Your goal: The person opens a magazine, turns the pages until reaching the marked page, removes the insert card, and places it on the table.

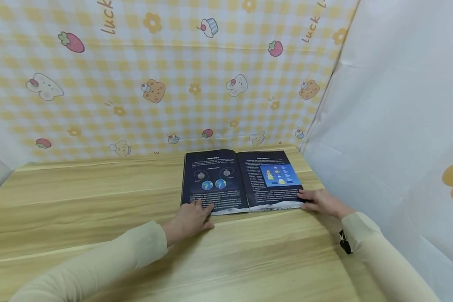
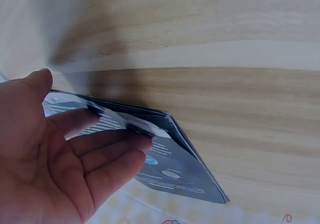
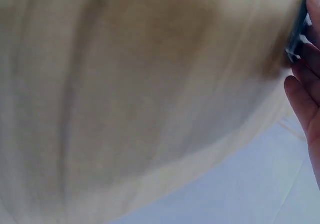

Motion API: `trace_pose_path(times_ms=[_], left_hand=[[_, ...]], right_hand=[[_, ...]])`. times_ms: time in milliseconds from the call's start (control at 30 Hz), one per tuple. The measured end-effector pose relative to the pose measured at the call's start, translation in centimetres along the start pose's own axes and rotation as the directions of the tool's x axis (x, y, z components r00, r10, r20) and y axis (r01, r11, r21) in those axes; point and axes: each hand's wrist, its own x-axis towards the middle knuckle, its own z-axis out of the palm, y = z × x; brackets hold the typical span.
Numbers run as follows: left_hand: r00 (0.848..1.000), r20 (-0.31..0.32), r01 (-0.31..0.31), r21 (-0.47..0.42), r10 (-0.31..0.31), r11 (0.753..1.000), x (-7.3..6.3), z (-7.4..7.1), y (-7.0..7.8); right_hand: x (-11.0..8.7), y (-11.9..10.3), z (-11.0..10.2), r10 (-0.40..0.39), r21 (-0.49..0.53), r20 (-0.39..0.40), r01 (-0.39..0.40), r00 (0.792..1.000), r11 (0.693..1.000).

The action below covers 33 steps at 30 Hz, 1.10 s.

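Note:
An open book [image 1: 226, 201] with dark printed pages lies on the wooden table [image 1: 249, 260]. Globes are pictured on its left page, and a blue panel on the right one. My left hand [image 1: 188, 220] rests its fingertips on the lower part of the left page; in the left wrist view the fingers of that hand [image 2: 100, 159] are loosely bent over the page, thumb apart. At the lower right corner, my right hand [image 1: 322, 202] touches the book with its fingers. The right wrist view catches only part of this hand [image 3: 307, 88] beside the book's dark edge.
Behind the table hangs a yellow checked cloth [image 1: 192, 88] with cartoon prints. A white cloth wall [image 1: 392, 138] stands along the right side. A small black object [image 1: 345, 242] shows beside the right sleeve. Bare wood [image 1: 79, 201] extends left of the book.

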Motion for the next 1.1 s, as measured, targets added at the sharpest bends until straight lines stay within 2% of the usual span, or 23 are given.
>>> trace_pose_path(times_ms=[200, 367, 433, 567, 667, 733, 833, 933, 1100], left_hand=[[1.0, -0.022, -0.013, 0.012, 0.013, 1.0, 0.4, -0.1, 0.1], [0.997, -0.051, -0.063, -0.035, 0.061, 0.997, 1.0, -1.1, -0.1], [0.997, -0.035, -0.077, -0.069, 0.075, 0.995, 1.5, -1.7, -0.2], [0.998, 0.048, -0.034, -0.135, 0.041, 0.99, 2.5, -2.9, -0.2], [0.999, 0.046, 0.017, -0.156, -0.009, 0.988, 3.5, -3.3, 0.2], [1.0, 0.011, 0.022, -0.174, -0.02, 0.984, 4.3, -3.4, 0.9], [0.999, -0.031, -0.029, -0.199, 0.023, 0.98, 5.7, -3.3, 2.5], [0.995, 0.012, -0.097, -0.199, 0.102, 0.975, 7.2, -3.3, 4.4], [0.974, 0.095, -0.185, -0.199, 0.207, 0.962, 9.7, -2.9, 7.5]], right_hand=[[0.3, 0.6, -0.7, -0.078, -0.014, 0.004, 0.078, 0.997, 0.997], [-0.1, 0.7, -0.4, -0.068, -0.108, -0.015, 0.066, 0.998, 0.992], [-0.4, 0.7, 0.0, -0.072, -0.15, -0.035, 0.066, 0.997, 0.987], [-0.8, 0.6, 0.8, -0.115, -0.201, -0.09, 0.095, 0.989, 0.975], [-1.0, 0.4, 1.0, -0.118, -0.213, -0.108, 0.093, 0.987, 0.973], [-1.1, 0.3, 1.0, -0.104, -0.213, -0.121, 0.076, 0.987, 0.974], [-1.2, 0.1, 1.0, -0.09, -0.207, -0.143, 0.059, 0.986, 0.977], [-1.2, -0.1, 1.2, -0.074, -0.206, -0.155, 0.041, 0.985, 0.978], [-1.3, -0.3, 1.5, -0.048, -0.204, -0.168, 0.013, 0.985, 0.979]])
